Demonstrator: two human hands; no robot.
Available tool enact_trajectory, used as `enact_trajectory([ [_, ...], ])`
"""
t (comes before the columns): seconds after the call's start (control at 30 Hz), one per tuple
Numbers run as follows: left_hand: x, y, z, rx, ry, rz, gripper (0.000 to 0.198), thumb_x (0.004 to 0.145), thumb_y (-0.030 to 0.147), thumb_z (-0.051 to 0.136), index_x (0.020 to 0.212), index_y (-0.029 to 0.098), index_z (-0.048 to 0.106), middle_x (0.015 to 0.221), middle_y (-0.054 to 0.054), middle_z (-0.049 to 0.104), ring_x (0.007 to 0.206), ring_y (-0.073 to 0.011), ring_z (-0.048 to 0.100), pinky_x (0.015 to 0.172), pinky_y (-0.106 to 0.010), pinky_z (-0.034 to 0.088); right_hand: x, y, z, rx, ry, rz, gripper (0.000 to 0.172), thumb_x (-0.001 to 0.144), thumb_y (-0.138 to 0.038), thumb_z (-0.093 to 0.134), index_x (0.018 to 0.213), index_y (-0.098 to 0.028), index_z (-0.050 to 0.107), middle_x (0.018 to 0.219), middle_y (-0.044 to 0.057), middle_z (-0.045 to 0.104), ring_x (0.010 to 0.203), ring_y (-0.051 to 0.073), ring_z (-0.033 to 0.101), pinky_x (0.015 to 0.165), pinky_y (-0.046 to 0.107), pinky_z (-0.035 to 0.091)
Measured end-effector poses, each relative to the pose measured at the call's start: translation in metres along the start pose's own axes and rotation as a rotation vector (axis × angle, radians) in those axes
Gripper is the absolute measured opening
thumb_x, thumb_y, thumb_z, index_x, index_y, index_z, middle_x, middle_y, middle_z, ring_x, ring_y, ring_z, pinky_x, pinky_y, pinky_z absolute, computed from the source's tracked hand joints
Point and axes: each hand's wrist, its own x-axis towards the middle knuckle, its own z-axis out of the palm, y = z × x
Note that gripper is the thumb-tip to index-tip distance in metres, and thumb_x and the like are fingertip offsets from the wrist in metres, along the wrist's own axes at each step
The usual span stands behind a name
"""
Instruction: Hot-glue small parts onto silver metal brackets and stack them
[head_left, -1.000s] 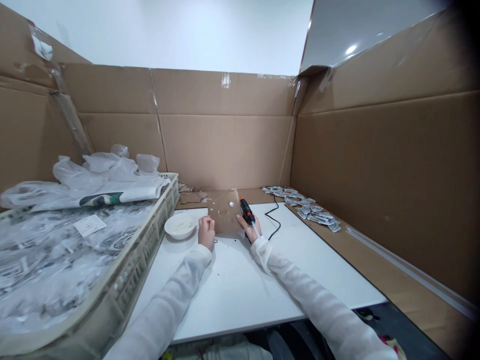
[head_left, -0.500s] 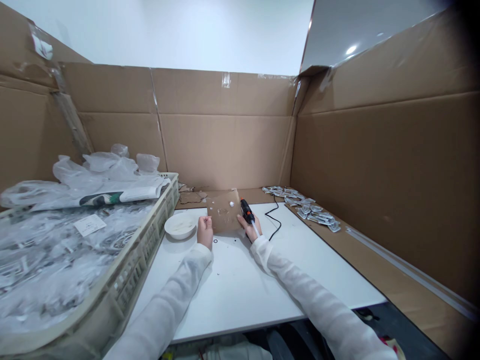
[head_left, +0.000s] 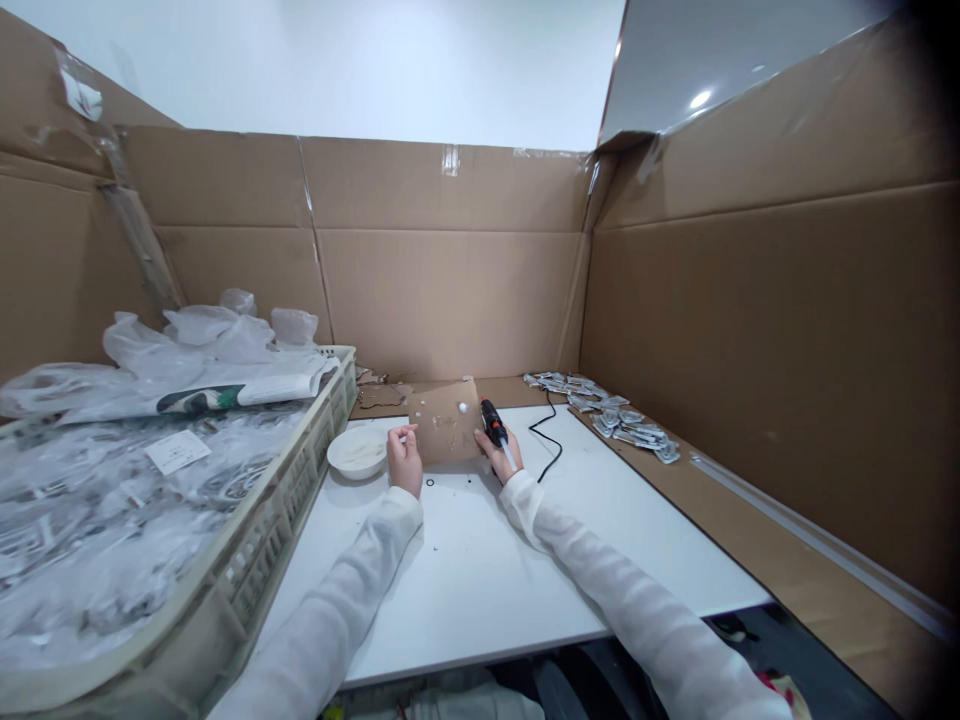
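My right hand (head_left: 501, 456) is closed around a black and orange glue gun (head_left: 493, 420), its white glue stick poking out toward the wrist. The thumb of that hand also meets the right edge of a square piece of brown cardboard (head_left: 442, 445), held tilted up above the table. White blobs and shiny glue marks dot its face. Just left of the cardboard is my left hand (head_left: 406, 464), its fingers curled and pinched together; anything between them is too small to name. Close beside it stands a shallow white bowl (head_left: 355, 462) with whitish contents.
A large plastic crate (head_left: 262, 550) full of clear bagged parts fills the left side. Small flat packets (head_left: 636, 432) lie piled at right. A black cord (head_left: 551, 440) runs over the white table (head_left: 465, 590). Cardboard walls (head_left: 450, 290) enclose the area; a small black ring (head_left: 430, 482) lies in front.
My left hand has shifted slightly left and up, away from the cardboard's edge toward the bowl. The cardboard has tilted a little; my right hand stays nearly still with the glue gun.
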Motion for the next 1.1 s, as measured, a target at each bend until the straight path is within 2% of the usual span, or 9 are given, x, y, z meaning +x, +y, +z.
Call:
enact_trajectory([
  [0.2,0.001,0.007,-0.001,-0.136,0.011,0.043,0.011,0.086,0.031,0.035,0.081,0.022,0.036,0.095,-0.007,0.061,0.091,-0.0153,0.056,0.083,-0.031,0.041,0.0,0.003,0.001,0.009,-0.014,-0.01,0.035,0.064,-0.051,0.06,0.07,-0.017,0.051,0.055,-0.002,0.045,0.054,0.013,0.04,0.05,0.026,0.038],
  [0.3,0.001,0.012,-0.001,-0.232,-0.024,-0.015,0.014,0.086,0.035,0.035,0.081,0.023,0.031,0.086,-0.004,0.063,0.067,-0.012,0.056,0.065,-0.026,0.044,0.001,0.005,0.001,0.007,-0.005,-0.013,0.035,0.063,-0.05,0.06,0.07,-0.017,0.051,0.055,-0.002,0.045,0.054,0.013,0.04,0.05,0.026,0.038],
  [0.37,0.0,0.016,-0.001,-0.273,-0.057,-0.056,0.017,0.086,0.038,0.036,0.082,0.023,0.03,0.078,0.0,0.061,0.052,-0.0095,0.05,0.053,-0.022,0.041,0.001,0.006,0.001,0.007,-0.017,0.001,0.035,0.064,-0.05,0.059,0.071,-0.017,0.051,0.056,-0.001,0.045,0.055,0.013,0.041,0.051,0.026,0.038],
  [0.43,-0.001,0.019,-0.001,-0.307,-0.071,-0.074,0.018,0.085,0.04,0.037,0.083,0.023,0.03,0.072,0.002,0.057,0.047,-0.008,0.047,0.048,-0.02,0.038,0.001,0.007,0.001,0.01,-0.034,0.017,0.035,0.064,-0.049,0.059,0.072,-0.017,0.051,0.058,-0.001,0.046,0.057,0.014,0.042,0.053,0.027,0.038],
  [0.57,0.0,0.02,0.001,-0.374,-0.059,-0.069,0.017,0.085,0.038,0.038,0.083,0.023,0.031,0.063,0.006,0.047,0.047,-0.0074,0.047,0.048,-0.019,0.037,0.0,0.008,0.001,0.021,-0.061,0.024,0.036,0.063,-0.051,0.059,0.073,-0.017,0.051,0.06,0.0,0.048,0.059,0.015,0.044,0.055,0.027,0.038],
  [0.7,0.007,0.02,-0.002,-0.417,0.004,0.011,0.013,0.086,0.033,0.038,0.081,0.023,0.031,0.061,0.007,0.038,0.047,-0.0069,0.046,0.053,-0.02,0.04,0.002,0.013,0.001,0.004,-0.038,0.014,0.034,0.063,-0.05,0.059,0.071,-0.018,0.049,0.059,-0.001,0.047,0.058,0.015,0.044,0.054,0.027,0.038],
  [0.87,0.016,0.017,-0.008,-0.418,0.091,0.022,0.014,0.084,0.033,0.041,0.082,0.022,0.033,0.064,0.006,0.041,0.05,-0.0071,0.046,0.055,-0.021,0.04,0.007,0.024,0.0,0.012,0.023,0.059,0.031,0.063,-0.047,0.06,0.069,-0.018,0.05,0.054,-0.002,0.048,0.055,0.014,0.045,0.051,0.027,0.038],
  [0.97,0.016,0.013,-0.008,-0.401,0.067,-0.047,0.017,0.082,0.035,0.044,0.081,0.021,0.035,0.064,0.006,0.042,0.049,-0.0067,0.043,0.052,-0.02,0.037,0.01,0.032,0.0,0.047,0.035,0.157,0.028,0.06,-0.042,0.063,0.067,-0.017,0.052,0.052,-0.003,0.049,0.052,0.013,0.045,0.049,0.025,0.038],
  [1.1,0.007,0.017,-0.004,-0.465,-0.025,-0.203,0.018,0.08,0.036,0.044,0.077,0.021,0.034,0.054,0.009,0.037,0.043,-0.0061,0.036,0.045,-0.017,0.03,0.023,0.044,0.005,0.14,0.063,0.495,0.022,0.055,-0.03,0.068,0.063,-0.016,0.054,0.044,-0.005,0.048,0.041,0.01,0.044,0.04,0.021,0.036],
])
